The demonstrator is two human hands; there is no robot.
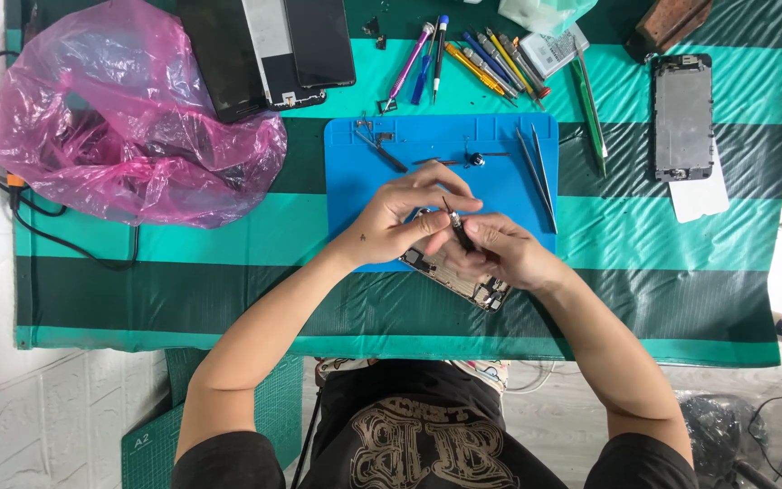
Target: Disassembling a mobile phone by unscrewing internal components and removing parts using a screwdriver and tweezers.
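An opened phone body (468, 283) lies at the front edge of a blue work mat (364, 172), its inner parts showing. My left hand (402, 215) rests on its upper end and holds it down. My right hand (498, 251) is closed around a small dark screwdriver (457, 228), whose tip points up toward my left fingers. Most of the phone is hidden under both hands.
Tweezers (536, 172) and small parts lie on the mat. Behind it are several coloured screwdrivers (486, 62), dark phone screens (269, 45) and a pink plastic bag (128, 118). Another phone frame (681, 116) lies at the right on the green striped cloth (183, 272).
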